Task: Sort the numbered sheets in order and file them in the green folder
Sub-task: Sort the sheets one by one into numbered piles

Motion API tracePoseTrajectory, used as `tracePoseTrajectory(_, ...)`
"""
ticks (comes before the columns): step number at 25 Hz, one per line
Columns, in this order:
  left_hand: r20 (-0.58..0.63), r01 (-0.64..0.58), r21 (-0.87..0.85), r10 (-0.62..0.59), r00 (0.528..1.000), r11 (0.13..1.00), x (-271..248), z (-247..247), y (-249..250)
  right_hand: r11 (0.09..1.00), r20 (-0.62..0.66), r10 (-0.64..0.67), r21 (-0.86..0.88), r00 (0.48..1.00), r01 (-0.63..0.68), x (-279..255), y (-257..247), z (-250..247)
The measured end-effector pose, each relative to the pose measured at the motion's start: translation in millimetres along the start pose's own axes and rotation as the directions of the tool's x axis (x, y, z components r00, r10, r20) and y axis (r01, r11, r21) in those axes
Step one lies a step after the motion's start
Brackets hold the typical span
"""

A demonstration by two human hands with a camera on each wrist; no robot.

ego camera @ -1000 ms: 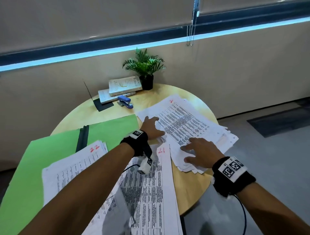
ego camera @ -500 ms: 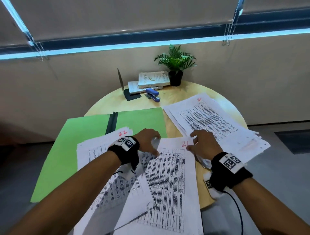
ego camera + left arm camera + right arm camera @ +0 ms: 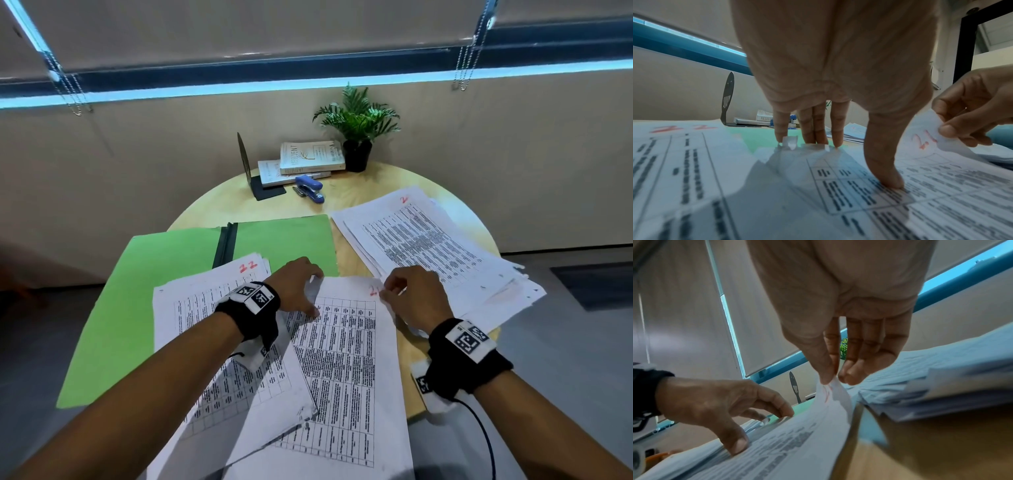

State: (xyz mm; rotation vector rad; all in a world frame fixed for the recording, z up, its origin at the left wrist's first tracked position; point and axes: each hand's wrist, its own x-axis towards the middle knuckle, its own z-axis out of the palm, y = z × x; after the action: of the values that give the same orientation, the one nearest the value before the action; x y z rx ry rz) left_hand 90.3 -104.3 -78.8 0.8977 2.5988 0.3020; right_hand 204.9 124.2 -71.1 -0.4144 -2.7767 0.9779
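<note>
The green folder [image 3: 164, 274] lies open on the left of the round table [image 3: 346, 202]. A stack topped by the sheet marked 22 [image 3: 205, 308] rests on it. The sheet marked 21 [image 3: 346, 359] lies just to the right, overlapping that stack. My left hand [image 3: 310, 298] is on its top left corner, thumb [image 3: 885, 175] pressed on the print and fingertips [image 3: 836, 141] against the far edge, which curls up. My right hand [image 3: 830, 379] pinches the top right corner by the red number and lifts it a little. The unsorted pile [image 3: 421, 240], a sheet marked 2 on top, lies at the right.
At the back of the table stand a potted plant [image 3: 358, 130], stacked books [image 3: 308, 161], a black bookend [image 3: 246, 164] and a blue stapler [image 3: 310, 192]. The sheets by me overhang the table's near edge. A wall with blinds runs behind; grey floor lies all around.
A second ago both hands lay on the unsorted pile at the right. They have since come back to the sheet marked 21, and the right hand now lifts its corner.
</note>
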Motion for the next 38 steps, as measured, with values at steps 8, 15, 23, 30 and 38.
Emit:
tracePoseTrajectory(8, 0.027, 0.008, 0.025, -0.008, 1.0, 1.0, 0, -2, -4, 0.958, 0.37, 0.05, 0.245, 0.928, -0.149, 2, 11, -1)
tracePoseTrajectory(15, -0.314, -0.003, -0.278, -0.088, 0.945, 0.961, 1, -27, -6, 0.843, 0.056, 0.063, 0.532, 0.996, -0.083, 30, -8, -54)
tracePoseTrajectory(23, -0.454, -0.041, -0.683, -0.38, 0.806, 0.729, 28, -56, 8, 0.995, 0.231, 0.021, -0.097, 0.973, 0.001, 29, 45, -97)
tracePoseTrajectory(30, -0.393, 0.007, -0.538, -0.259, 0.882, 0.843, 51, -32, 35, 0.963, -0.099, 0.265, 0.073, 0.959, -0.259, 43, 81, -107)
tracePoseTrajectory(38, 0.036, -0.157, 0.036, 0.156, 0.987, 0.987, 45, 22, 47, 0.9, 0.003, 0.162, -0.411, 0.987, -0.147, 101, 103, -104)
